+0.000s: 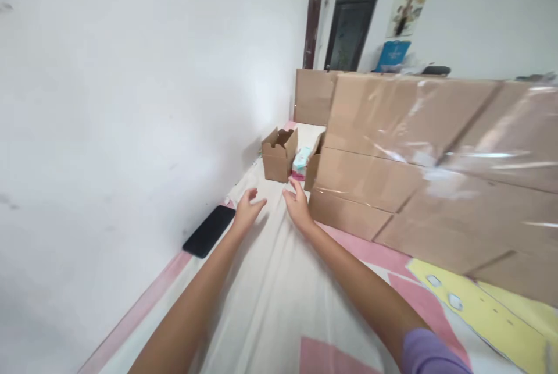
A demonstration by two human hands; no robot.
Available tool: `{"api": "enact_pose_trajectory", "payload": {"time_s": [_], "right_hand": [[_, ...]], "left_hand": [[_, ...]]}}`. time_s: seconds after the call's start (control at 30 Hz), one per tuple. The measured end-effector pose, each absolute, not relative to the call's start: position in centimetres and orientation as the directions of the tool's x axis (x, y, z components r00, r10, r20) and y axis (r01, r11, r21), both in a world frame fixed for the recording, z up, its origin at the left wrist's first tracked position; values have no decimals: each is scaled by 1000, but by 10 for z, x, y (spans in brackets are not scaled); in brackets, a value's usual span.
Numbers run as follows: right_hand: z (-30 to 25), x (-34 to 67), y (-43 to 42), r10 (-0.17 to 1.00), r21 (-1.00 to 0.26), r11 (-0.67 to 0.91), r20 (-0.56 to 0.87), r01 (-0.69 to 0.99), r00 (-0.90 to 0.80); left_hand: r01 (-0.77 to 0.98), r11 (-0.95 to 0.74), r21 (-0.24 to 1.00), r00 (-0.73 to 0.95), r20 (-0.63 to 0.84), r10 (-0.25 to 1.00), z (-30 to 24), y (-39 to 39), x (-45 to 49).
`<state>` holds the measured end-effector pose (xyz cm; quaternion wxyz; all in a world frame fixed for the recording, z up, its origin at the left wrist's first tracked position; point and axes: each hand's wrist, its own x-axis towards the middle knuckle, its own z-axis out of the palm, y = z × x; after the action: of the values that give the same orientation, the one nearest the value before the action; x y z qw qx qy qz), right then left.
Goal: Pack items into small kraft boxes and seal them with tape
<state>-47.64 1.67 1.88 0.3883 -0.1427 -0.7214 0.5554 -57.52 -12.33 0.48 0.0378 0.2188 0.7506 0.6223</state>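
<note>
Holding nothing, a person's two hands face each other above a pale cloth (272, 316), a gap between them. The left hand (249, 210) is half open, thumb spread from curled fingers; the right hand (298, 204) is likewise loosely open and empty. A black phone (209, 231) lies at eight o'clock from the left hand, beside the white wall (100, 89). An open box (275, 163) stands upright at eleven o'clock from the right hand, with a packet (301, 159) at twelve, between it and a second box (313, 167) at one. Stacked cartons (436, 153) fill two to three o'clock. Whether the right fingertips touch anything is hard to tell. The narrow space looks the chief hazard: a wide swing of the right arm, in its purple sleeve (429, 353), could knock the cartons; a careless left wrist could push the phone against the wall; and tugging the creased cloth might shift or tip the light-looking box.
</note>
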Motion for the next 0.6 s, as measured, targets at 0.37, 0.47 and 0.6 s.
{"api": "enact_pose_trajectory", "payload": {"time_s": [0.37, 0.47, 0.6], "right_hand": [[-31, -597, 69, 735, -947, 296, 311, -129, -602], [-27, -592, 73, 721, -913, 393, 381, -112, -579], [-17, -586, 82, 799, -824, 557, 500, 100, -333]], "left_hand": [[386, 55, 921, -882, 351, 314, -40, 15, -673], [412, 111, 904, -881, 365, 302, -40, 16, -663], [434, 132, 891, -878, 385, 286, -32, 16, -652]]}}
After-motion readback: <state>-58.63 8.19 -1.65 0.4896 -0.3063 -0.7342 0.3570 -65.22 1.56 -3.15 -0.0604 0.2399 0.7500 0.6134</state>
